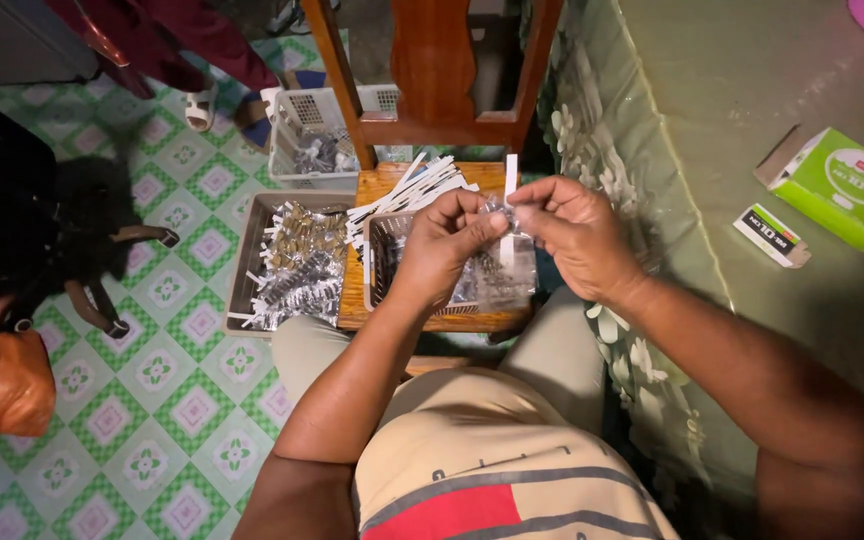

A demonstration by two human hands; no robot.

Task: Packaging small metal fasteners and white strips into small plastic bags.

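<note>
A person's left hand (447, 240) and right hand (567, 230) meet above a small basket (382, 262) on a wooden chair seat (384, 183), fingers pinching a clear plastic packet (497, 213) with a white strip (510, 200). More white strips (407, 195) lie just behind, and a grey tray (252, 250) of packets sits to the left.

Strip (510, 205) pinched between the fingertips (492, 215): white; small bag (497, 262) below the fingers: clear, glinting; strips (407, 195) fanned just beyond the fingers: white; tray (242, 270) left of the fingers: grey (contents silver and brass-toned); floor (167, 400): green-and-white diamond tiles with pink centres; cloth (632, 180) right of the fingers: olive, pale floral print.
</note>
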